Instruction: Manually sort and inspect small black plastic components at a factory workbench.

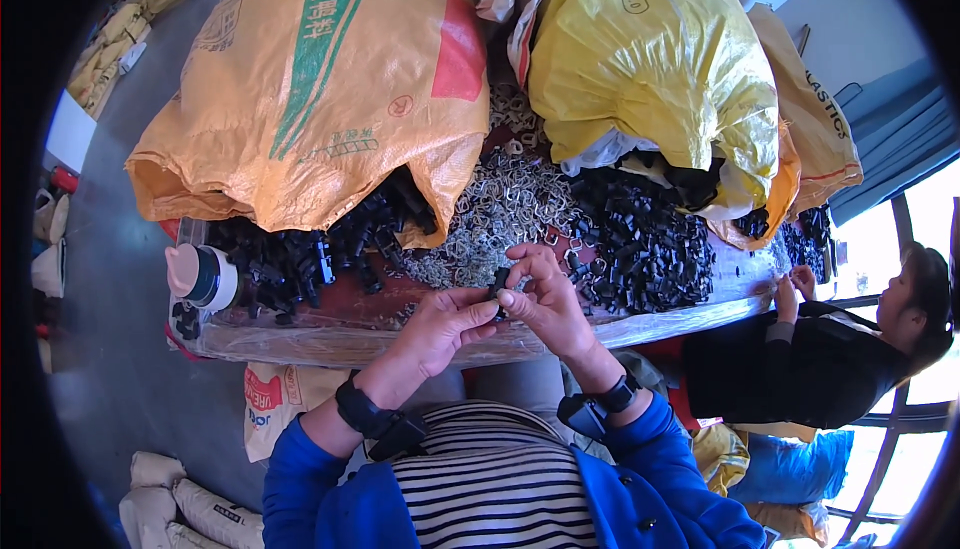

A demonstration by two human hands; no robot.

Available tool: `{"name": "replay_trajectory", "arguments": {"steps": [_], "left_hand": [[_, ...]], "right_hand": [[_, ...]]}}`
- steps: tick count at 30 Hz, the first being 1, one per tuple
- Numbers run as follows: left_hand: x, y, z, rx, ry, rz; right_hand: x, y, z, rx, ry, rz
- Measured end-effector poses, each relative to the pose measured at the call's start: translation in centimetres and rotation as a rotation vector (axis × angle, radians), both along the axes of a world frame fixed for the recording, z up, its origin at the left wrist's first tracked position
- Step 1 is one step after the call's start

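Just over the table's near edge, my left hand (450, 324) and my right hand (547, 301) meet fingertip to fingertip. Between them is a small black plastic part (501, 283), pinched by the thumbs and fingers of both hands; its exact kind is too small to make out. Beyond my hands spreads a heap of small silvery metal rings (510, 204). Piles of black plastic parts lie to the right (640, 249) and to the left (275, 264) of the rings.
A large orange woven sack (330, 79) and a yellow sack (650, 59) stand on the table, spilling black parts. A bottle with a pink lid (200, 277) stands at the left corner. Another person (830, 349) works at the right end. Sacks (215, 509) lie on the floor.
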State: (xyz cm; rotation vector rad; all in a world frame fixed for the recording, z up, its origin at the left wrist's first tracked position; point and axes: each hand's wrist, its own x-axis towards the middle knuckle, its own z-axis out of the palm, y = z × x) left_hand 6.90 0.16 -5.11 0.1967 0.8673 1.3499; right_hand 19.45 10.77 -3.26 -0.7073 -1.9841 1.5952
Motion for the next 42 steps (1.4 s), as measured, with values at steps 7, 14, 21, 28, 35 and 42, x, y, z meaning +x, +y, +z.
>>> {"name": "replay_trajectory", "arguments": {"steps": [7, 14, 21, 28, 35, 42], "left_hand": [[0.5, 0.2, 0.5, -0.017, -0.066, -0.030], [1.6, 0.8, 1.5, -0.026, -0.106, -0.067], [0.8, 1.3, 0.1, -0.037, -0.144, 0.002], [0.1, 2.6, -0.1, -0.039, -0.117, -0.006], [0.1, 2.2, 0.3, -0.028, -0.073, -0.002], [1.7, 1.1, 1.8, 0.027, -0.068, 0.018]], "right_hand": [[0.1, 0.4, -2.0, -0.087, 0.089, 0.075], [2.0, 0.6, -0.7, -0.443, 0.203, 0.065], [4.9, 6.3, -3.6, 0.843, -0.504, -0.260], [4.7, 7.5, -5.1, 0.868, -0.595, -0.216], [4.9, 6.2, -4.1, 0.198, -0.247, -0.155], [3.9, 0.5, 1.1, -0.318, 0.214, -0.047]]}}
